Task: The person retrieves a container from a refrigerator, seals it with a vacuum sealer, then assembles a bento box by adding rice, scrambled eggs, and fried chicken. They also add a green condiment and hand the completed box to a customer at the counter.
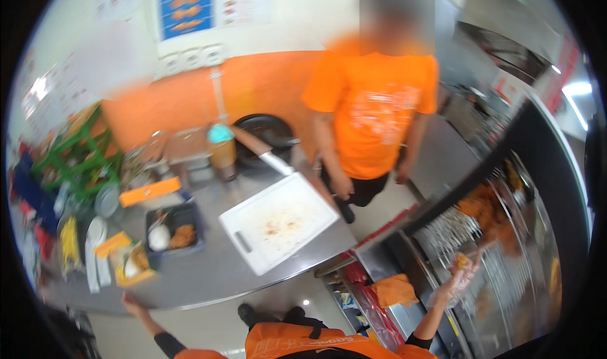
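My right hand [456, 282], in a clear plastic glove, reaches into the warming cabinet [502, 289] on the right. Its fingers are closed on a small golden piece of fried chicken [461, 260], partly hidden by the hand. My left hand [133, 304] is low at the near edge of the steel table [208, 283]; blur hides how its fingers are set. Just beyond it sits an open yellow paper box [140, 277] with white rice and a fried piece. A black tray [197, 237] with rice and fried chicken stands to its right.
A crumb-strewn white cutting board [284, 223] lies on the table, a cleaver [273, 162] at its far edge. Behind are a sauce bottle [222, 153] and a black pan [265, 134]. A co-worker in orange [376, 115] stands beyond. An orange cloth [393, 291] lies beside the cabinet.
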`<state>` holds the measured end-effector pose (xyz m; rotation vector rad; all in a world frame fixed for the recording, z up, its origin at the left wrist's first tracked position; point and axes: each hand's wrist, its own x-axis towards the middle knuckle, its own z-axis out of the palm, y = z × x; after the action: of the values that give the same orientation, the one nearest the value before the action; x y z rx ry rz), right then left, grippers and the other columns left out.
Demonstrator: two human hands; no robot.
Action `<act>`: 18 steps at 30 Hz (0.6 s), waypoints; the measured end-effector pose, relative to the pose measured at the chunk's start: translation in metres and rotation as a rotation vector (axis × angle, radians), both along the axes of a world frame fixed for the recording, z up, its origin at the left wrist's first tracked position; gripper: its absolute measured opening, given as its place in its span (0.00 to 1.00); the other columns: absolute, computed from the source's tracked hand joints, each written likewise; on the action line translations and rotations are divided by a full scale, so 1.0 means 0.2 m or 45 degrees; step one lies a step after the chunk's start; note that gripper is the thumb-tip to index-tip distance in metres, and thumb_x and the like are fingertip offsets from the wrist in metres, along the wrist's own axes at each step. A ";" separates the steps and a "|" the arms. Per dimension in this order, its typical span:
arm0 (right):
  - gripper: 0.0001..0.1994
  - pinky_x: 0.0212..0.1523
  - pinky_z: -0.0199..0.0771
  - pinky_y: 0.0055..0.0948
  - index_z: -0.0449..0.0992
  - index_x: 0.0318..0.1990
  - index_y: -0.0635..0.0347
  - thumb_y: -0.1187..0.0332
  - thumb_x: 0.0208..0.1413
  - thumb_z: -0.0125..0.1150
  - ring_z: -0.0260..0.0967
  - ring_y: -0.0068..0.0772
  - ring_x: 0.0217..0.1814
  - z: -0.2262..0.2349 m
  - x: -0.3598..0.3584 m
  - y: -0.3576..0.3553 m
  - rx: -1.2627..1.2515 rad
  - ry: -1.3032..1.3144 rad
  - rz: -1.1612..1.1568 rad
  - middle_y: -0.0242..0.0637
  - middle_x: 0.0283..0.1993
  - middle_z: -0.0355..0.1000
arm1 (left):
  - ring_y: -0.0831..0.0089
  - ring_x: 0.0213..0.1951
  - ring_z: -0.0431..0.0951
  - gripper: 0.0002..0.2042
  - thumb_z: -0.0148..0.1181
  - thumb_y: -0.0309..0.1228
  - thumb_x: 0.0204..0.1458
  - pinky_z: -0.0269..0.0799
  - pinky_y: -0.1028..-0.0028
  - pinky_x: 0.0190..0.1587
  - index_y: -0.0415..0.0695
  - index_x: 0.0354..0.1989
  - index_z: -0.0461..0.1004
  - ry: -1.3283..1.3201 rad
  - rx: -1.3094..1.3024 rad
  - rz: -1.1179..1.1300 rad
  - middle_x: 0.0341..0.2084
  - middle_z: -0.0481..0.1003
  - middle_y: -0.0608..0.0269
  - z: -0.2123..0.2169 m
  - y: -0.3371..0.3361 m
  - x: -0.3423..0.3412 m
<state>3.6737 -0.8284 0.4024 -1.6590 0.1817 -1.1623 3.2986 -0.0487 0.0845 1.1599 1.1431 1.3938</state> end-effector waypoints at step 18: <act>0.26 0.45 0.71 0.30 0.55 0.65 0.63 0.57 0.65 0.39 0.70 0.34 0.50 -0.12 0.45 0.11 -0.367 0.113 0.099 0.45 0.56 0.68 | 0.65 0.49 0.71 0.24 0.40 0.48 0.62 0.67 0.66 0.52 0.42 0.57 0.61 -0.031 -0.761 -0.464 0.49 0.68 0.58 0.46 -0.02 -0.21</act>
<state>3.7645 -0.8072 0.3790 -1.9542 0.0042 -1.0954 3.2570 -0.0529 0.1767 0.8546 1.1524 0.7126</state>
